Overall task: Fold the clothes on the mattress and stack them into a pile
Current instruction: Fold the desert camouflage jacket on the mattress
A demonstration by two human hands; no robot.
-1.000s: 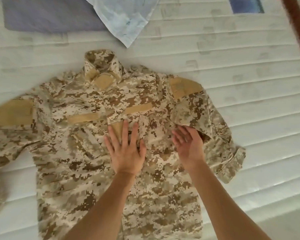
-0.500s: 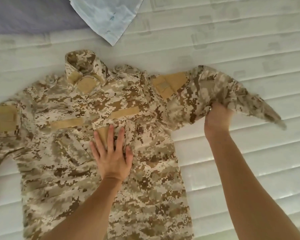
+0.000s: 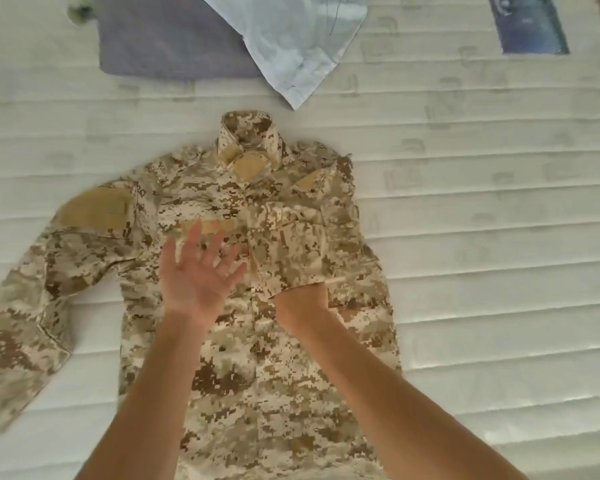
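Note:
A desert-camouflage jacket (image 3: 257, 358) lies front-up on the white quilted mattress (image 3: 482, 237), collar away from me. Its right sleeve (image 3: 291, 247) is folded across the chest. The other sleeve (image 3: 49, 289) stretches out to the left. My left hand (image 3: 198, 275) hovers just above the chest with the fingers spread and holds nothing. My right hand is hidden under the folded sleeve; only its wrist (image 3: 302, 306) shows at the cuff, so its grip is not visible.
Beyond the collar lie a purple cloth (image 3: 167, 39) and a pale blue garment (image 3: 291, 39) overlapping it. A dark blue item (image 3: 530, 26) sits at the top right. Bare mattress extends right of the jacket.
My right hand carried the right sleeve from out at the side across onto the chest. My left hand lifted off the jacket front, where it had been pressing flat.

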